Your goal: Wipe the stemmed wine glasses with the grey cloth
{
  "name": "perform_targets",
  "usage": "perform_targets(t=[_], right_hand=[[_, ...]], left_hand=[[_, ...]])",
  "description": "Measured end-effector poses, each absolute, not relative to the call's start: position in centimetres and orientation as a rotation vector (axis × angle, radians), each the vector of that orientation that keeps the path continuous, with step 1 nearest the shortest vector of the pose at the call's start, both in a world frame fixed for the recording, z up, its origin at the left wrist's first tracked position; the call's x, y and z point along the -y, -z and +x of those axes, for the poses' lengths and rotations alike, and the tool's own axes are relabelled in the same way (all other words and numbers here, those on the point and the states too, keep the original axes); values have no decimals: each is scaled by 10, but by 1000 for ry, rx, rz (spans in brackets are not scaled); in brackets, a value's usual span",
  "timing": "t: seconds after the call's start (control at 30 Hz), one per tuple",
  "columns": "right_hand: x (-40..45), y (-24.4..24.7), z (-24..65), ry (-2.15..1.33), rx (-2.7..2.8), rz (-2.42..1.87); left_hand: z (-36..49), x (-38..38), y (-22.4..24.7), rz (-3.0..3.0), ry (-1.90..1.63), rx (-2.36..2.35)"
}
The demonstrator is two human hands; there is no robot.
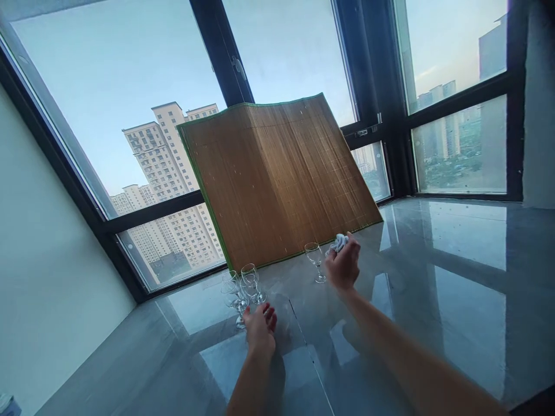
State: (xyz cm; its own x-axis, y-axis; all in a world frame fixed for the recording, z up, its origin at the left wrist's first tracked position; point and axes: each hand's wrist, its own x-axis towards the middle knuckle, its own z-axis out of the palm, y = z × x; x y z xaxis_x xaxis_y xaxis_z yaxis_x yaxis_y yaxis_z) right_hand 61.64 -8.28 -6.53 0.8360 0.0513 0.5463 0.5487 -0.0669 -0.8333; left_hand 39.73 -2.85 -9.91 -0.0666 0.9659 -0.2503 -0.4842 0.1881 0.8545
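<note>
My right hand is closed around a crumpled white cloth, which sticks out above the fingers. Just left of it a single stemmed glass stands upright on the shiny grey tiled surface. My left hand is low over the tiles with its fingers loosely curved and apart, nothing visible in them. Right in front of that hand is a small cluster of clear stemmed glasses, overlapping one another. Whether the left fingertips touch the nearest glass I cannot tell.
Behind the glasses a brown bamboo mat with green edging leans against the dark window frame. A white wall closes off the left side. Part of a pale object shows at the bottom left corner.
</note>
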Motion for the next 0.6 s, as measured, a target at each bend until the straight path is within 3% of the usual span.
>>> perform_targets(t=[0.13, 0.33, 0.6], right_hand=[[82, 64, 593, 518, 809, -1401], [83, 78, 556, 160, 1328, -1271], [86, 81, 541, -51, 1471, -1172]], left_hand=[[398, 25, 100, 690, -1227, -954], [399, 24, 100, 720, -1121, -886], [404, 27, 100, 865, -1046, -857]])
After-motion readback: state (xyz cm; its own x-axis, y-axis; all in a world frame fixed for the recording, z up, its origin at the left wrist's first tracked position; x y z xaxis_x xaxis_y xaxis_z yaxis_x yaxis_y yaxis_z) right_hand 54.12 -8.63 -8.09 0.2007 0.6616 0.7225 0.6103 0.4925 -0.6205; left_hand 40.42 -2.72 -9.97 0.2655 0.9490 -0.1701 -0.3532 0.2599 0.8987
